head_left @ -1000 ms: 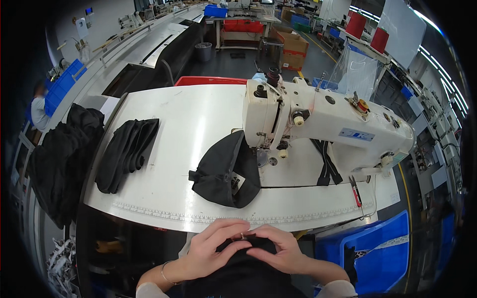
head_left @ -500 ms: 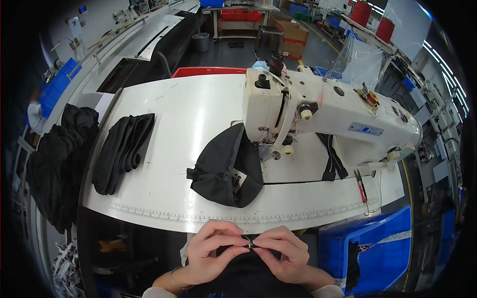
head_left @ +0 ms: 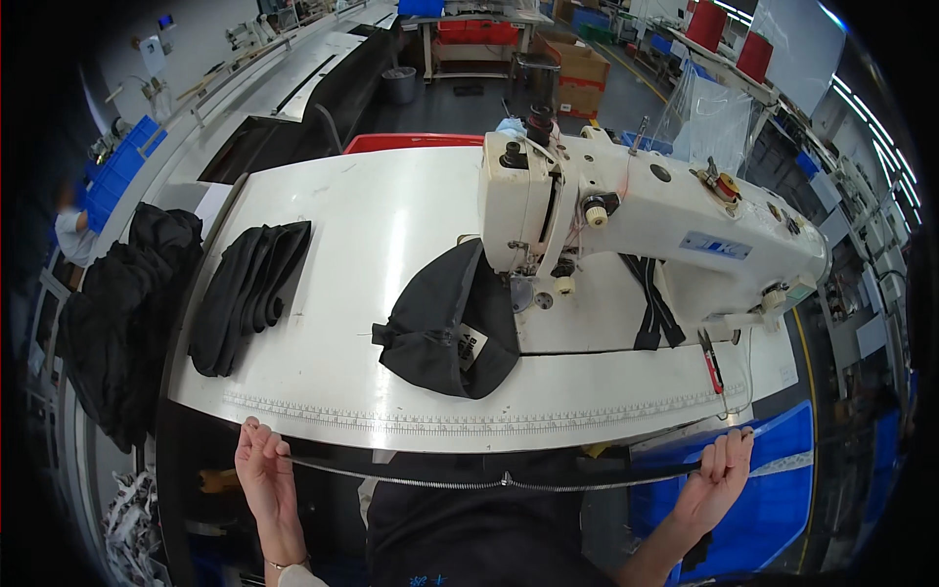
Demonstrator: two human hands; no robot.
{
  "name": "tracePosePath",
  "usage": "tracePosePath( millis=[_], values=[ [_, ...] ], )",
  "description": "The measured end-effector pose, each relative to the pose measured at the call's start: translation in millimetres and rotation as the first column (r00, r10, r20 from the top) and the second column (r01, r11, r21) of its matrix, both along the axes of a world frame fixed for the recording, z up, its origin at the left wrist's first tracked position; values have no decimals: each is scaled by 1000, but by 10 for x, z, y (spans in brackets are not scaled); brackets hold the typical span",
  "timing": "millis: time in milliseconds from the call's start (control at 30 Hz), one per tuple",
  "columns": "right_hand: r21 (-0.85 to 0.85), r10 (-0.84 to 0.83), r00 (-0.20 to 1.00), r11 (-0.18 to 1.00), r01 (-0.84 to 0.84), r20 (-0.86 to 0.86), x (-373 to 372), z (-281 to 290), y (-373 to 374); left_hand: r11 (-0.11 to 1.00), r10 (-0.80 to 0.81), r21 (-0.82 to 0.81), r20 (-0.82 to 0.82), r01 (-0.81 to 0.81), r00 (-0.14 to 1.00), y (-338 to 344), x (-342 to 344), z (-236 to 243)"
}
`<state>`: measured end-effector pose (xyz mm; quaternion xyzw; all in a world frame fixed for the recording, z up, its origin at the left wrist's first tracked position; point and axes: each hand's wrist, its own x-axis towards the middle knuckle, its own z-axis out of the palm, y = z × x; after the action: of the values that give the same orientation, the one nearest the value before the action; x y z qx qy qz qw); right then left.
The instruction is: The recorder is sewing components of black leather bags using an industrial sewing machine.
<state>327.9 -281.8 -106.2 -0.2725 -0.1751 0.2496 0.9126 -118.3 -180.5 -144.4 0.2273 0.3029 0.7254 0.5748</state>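
A dark zipper (head_left: 411,480) with a metal slider near its middle is stretched in a shallow sag across my lap, just in front of the table edge. My left hand (head_left: 264,468) pinches one end and my right hand (head_left: 722,481) grips the other, beside the blue bin. Beyond the zipper, on the white sewing table (head_left: 333,323), lies a black sewn fabric piece (head_left: 430,318) with a pale label inside its opening. Its right side reaches the needle area of the white sewing machine (head_left: 626,201).
Folded black fabric pieces (head_left: 245,293) lie on the table's left, with a larger black pile (head_left: 127,323) beyond its edge. Black strips (head_left: 653,308) lie under the machine arm. Red-handled snips (head_left: 712,362) rest near the right edge, above a blue bin (head_left: 782,509).
My hands have moved from close together at the slider to far apart, one at each end. The zipper is now drawn out between them. The fabric on the table stays put.
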Motion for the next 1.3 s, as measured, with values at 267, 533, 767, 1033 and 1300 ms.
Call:
tracePosePath(
  millis=[267, 533, 767, 1033, 1300],
  values=[
    [-708, 717, -46, 673, -212, 695, -752, 389, 422, 711, -402, 4, -818, 703, 412, -12, 1029, 828],
    [-698, 911, 285, 413, -586, 300, -870, 94, 521, 512, -689, 73, -561, 856, 460, 438, 1625, 552],
    [-687, 812, 404, 576, -443, 421, -508, -188, 1101, 737, 619, 157, -548, 658, -563, 618, 2104, 87],
    [56, 29, -645, 992, 111, 764, -368, -437, 1964, 658, 511, 214, -831, 722, -220, 1520, 1911, 386],
    [-161, 208, -472, 977, 137, 857, -405, -652, 2111, 650, 579, 166, -740, 741, -343, 1495, 2032, 168]
  ],
)
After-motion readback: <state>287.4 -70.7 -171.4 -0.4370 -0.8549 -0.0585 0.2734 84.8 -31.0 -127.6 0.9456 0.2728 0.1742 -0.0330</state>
